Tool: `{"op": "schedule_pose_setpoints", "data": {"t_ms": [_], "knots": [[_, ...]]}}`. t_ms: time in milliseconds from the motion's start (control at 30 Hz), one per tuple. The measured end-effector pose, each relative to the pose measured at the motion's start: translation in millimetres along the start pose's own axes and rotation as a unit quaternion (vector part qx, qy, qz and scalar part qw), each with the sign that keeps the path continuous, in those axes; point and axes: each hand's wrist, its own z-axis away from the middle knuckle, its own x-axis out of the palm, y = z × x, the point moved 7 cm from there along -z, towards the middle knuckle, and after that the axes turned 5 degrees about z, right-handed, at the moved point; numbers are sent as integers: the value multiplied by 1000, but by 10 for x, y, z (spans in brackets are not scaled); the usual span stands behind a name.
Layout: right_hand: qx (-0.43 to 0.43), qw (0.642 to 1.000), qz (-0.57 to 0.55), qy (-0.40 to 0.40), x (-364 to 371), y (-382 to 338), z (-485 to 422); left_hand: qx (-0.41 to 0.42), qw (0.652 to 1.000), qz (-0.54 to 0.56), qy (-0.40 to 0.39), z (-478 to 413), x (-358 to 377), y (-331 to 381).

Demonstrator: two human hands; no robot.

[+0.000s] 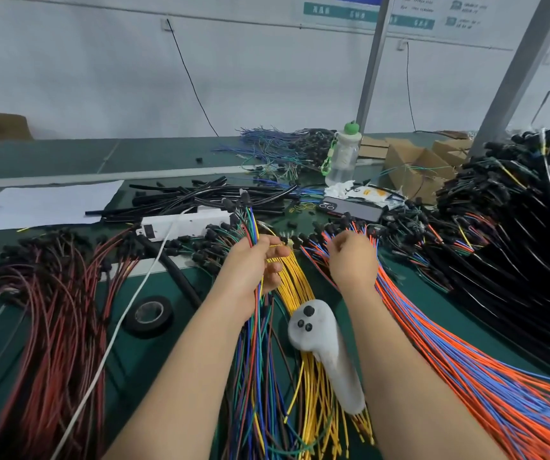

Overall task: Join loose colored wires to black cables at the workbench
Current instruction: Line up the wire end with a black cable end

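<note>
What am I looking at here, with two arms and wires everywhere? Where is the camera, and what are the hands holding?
There is no machine here. This is one picture from a camera worn on a person's head, looking down at their own bare hands over a green workbench.

The left hand grips a mixed bundle of coloured wires. The right hand is curled over the orange and blue wires; whether it holds one is not clear.

Between the arms lie yellow wires, with a white handle-shaped device on top of them. Red wires and a tape roll lie to the left, and a heap of black cables to the right. Farther back are a bottle, a phone and a paper.
</note>
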Motion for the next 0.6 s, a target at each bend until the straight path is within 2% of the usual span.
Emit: {"op": "schedule_pose_setpoints", "data": {"t_ms": [67,100,167,267,367,400,467,500,533,600], "knots": [[-23,992,-117,40,-270,-219,23,21,1000,-15,3,12,24,13],[-39,981,-185,37,-388,-379,33,34,999,-27,3,19,49,18],[-73,947,-312,-15,-563,-768,62,67,996,-60,2,48,103,57],[-71,893,-423,-139,-598,-1291,141,107,993,-55,-19,131,183,205],[-51,838,-506,-196,-599,-1660,264,145,989,-21,-8,231,108,493],[-52,833,-516,-194,-616,-1741,301,164,986,-4,10,262,17,632],[-64,854,-477,-198,-648,-1854,456,208,976,46,44,353,-215,979],[-68,852,-461,-236,-616,-1907,602,231,969,67,56,410,-332,1167],[-74,822,-468,-315,-539,-1983,817,254,962,79,65,474,-440,1345],[-104,690,-504,-509,-402,-2192,1447,287,953,67,74,601,-602,1631]]}}
